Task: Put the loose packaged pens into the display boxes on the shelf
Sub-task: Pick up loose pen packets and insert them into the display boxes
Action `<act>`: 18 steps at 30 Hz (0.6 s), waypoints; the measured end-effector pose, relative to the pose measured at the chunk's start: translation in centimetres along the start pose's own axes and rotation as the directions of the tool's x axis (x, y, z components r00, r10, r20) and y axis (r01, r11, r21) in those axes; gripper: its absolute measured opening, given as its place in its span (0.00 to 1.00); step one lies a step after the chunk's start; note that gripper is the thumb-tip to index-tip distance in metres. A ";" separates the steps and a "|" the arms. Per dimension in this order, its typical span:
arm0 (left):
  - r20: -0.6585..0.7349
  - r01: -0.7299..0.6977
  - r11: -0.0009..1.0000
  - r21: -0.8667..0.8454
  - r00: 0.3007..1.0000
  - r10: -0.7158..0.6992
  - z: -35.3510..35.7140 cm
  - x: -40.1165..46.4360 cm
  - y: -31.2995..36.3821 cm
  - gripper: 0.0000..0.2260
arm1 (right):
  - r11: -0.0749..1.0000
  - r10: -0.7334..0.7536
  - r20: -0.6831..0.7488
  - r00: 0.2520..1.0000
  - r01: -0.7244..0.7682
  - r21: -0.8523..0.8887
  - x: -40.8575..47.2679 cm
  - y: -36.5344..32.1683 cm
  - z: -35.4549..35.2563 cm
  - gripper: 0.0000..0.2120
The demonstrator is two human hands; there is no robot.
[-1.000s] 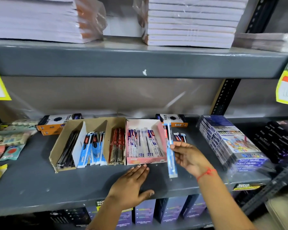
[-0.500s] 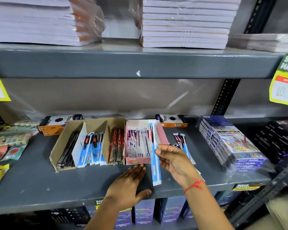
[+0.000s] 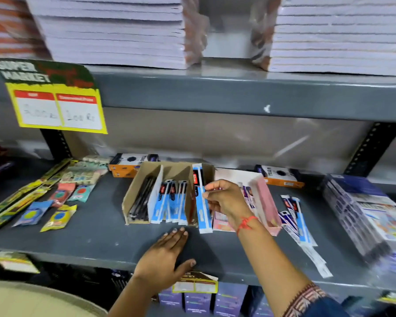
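Nearest, the left hand (image 3: 164, 259) lies flat on the shelf (image 3: 96, 236) front w/ fingers spread, grasping nothing. Just beyond, the right hand (image 3: 224, 200) has its grip pinched round a blue-white packaged pen (image 3: 201, 209), held upright-ish over the right end of the brown display box (image 3: 133, 197), beside the pink box (image 3: 266, 202). Step looks like mid-placement: next move prob. needs lining the pack w/ a slot & lowering it in, then fetching the loose pens (image 3: 295, 216) lying on the shelf to the right.
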State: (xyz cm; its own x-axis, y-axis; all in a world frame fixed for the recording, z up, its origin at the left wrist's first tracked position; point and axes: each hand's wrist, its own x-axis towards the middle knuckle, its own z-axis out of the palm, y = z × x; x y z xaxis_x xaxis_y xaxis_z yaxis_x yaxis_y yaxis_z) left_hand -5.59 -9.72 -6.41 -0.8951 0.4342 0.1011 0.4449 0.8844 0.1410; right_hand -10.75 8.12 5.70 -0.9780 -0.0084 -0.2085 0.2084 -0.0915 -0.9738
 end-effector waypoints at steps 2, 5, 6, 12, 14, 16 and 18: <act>-0.059 0.065 0.998 -0.003 0.996 -0.065 0.2 -0.6 -1.9 0.35 | 0.998 0.005 0.045 0.999 -0.002 -0.059 1.4 -0.2 2.3 0.15; -0.095 0.147 0.989 -0.025 0.984 -0.149 0.4 -1.1 -3.8 0.35 | 0.985 0.023 0.077 0.997 -0.010 -0.172 3.1 -0.8 5.2 0.17; -0.109 0.161 0.986 -0.033 0.980 -0.164 0.4 -1.1 -4.2 0.35 | 0.975 0.030 0.072 0.997 -0.014 -0.221 4.0 -0.9 6.1 0.17; -0.165 0.109 0.988 -0.113 0.978 -0.127 0.3 -1.1 -3.9 0.30 | 0.690 -0.013 0.045 0.999 0.041 -0.723 7.2 -1.4 9.5 0.14; -0.181 0.102 0.987 -0.122 0.976 -0.123 0.4 -1.0 -4.0 0.28 | 0.531 -0.010 0.063 0.998 0.059 -0.845 7.7 -1.0 10.2 0.10; -0.185 0.097 0.989 -0.108 0.976 -0.116 0.5 -1.0 -4.0 0.26 | 0.459 0.027 0.030 0.999 0.015 -0.888 8.5 -0.2 10.9 0.15; -0.173 0.089 0.990 -0.109 0.979 -0.107 0.5 -1.0 -4.1 0.26 | 0.402 0.083 0.002 0.997 -0.032 -0.915 9.2 0.2 11.2 0.16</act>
State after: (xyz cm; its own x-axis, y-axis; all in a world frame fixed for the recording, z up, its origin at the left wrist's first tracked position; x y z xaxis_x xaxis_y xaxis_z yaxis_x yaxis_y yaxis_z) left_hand -6.55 -13.67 -7.62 -0.9191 0.3012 0.2538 0.3641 0.8956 0.2557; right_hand -19.81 -3.17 4.66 -0.9574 -0.0175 -0.2884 0.1250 0.8749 -0.4680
